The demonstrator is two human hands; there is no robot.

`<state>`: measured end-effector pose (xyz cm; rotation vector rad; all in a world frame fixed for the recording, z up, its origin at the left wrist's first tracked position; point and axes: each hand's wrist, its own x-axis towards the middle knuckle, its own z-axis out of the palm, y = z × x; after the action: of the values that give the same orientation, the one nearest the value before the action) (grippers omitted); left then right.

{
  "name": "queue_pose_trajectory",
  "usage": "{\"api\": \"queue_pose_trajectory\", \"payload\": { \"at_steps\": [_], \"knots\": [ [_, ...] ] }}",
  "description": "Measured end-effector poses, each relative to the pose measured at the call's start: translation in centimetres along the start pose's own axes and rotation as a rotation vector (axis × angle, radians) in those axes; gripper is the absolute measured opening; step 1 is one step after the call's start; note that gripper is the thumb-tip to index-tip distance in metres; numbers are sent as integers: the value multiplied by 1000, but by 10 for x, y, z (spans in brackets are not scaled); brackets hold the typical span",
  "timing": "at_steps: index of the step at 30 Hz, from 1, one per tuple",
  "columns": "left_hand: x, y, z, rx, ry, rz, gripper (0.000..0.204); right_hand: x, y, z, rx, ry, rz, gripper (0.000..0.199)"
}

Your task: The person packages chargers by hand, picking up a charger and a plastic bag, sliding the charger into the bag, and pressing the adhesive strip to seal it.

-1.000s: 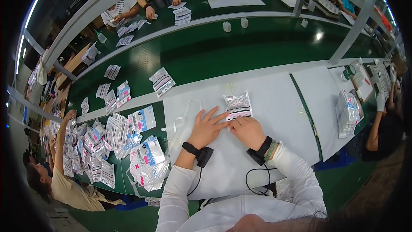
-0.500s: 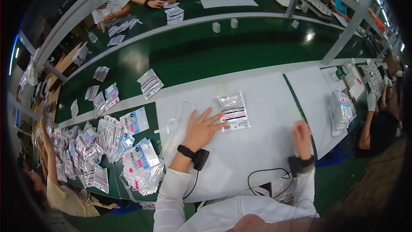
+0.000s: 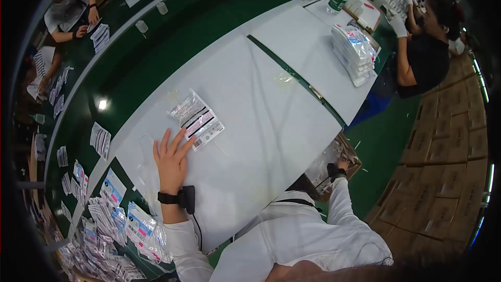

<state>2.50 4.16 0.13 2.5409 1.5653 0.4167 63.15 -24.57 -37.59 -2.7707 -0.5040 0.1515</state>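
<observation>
A clear plastic packet [image 3: 201, 122] with a printed label lies face up on the white work surface [image 3: 250, 151]. My left hand [image 3: 171, 159] rests flat with its fingers spread, the fingertips at the packet's near left edge. Around that wrist is a black band with a small black box and a cable. Off the near right side of the table, my right hand [image 3: 342, 164] reaches down at an open cardboard box [image 3: 356, 164] holding clear plastic bags [image 3: 326, 164]. Its fingers are too small and partly hidden to make out.
Many loose packets [image 3: 104, 219] pile up at the lower left. Beyond a dark gap, stacked packets [image 3: 355, 52] and a bottle [image 3: 337, 1] stand at right. A gloved co-worker [image 3: 425, 47] sits there, near stacked cartons [image 3: 438, 177]. Two people work across the green belt [image 3: 135, 68].
My view has turned to the right. My right hand has left the tabletop and gone down to the box beside the table. My left hand stays spread at the packet.
</observation>
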Motion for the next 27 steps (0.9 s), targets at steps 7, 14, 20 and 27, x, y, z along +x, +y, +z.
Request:
{"api": "queue_pose_trajectory", "payload": {
  "at_steps": [7, 14, 20, 27],
  "knots": [
    [-26, -13, -4, 40, -18, -79, 56, 29, -154, -155, 1361, 88, -32, 30],
    [-11, -15, 16, 42, 23, -28, 55, -98, -413, -294, 1183, -524, -892, 20],
    [-15, -12, 17, 2, 61, -54, 53, -184, -562, -226, 701, -620, -1865, 38],
    [-21, -16, 16, 4, 105, -65, 50, -199, -579, -187, 245, -574, -2136, 51]
  ]
}}
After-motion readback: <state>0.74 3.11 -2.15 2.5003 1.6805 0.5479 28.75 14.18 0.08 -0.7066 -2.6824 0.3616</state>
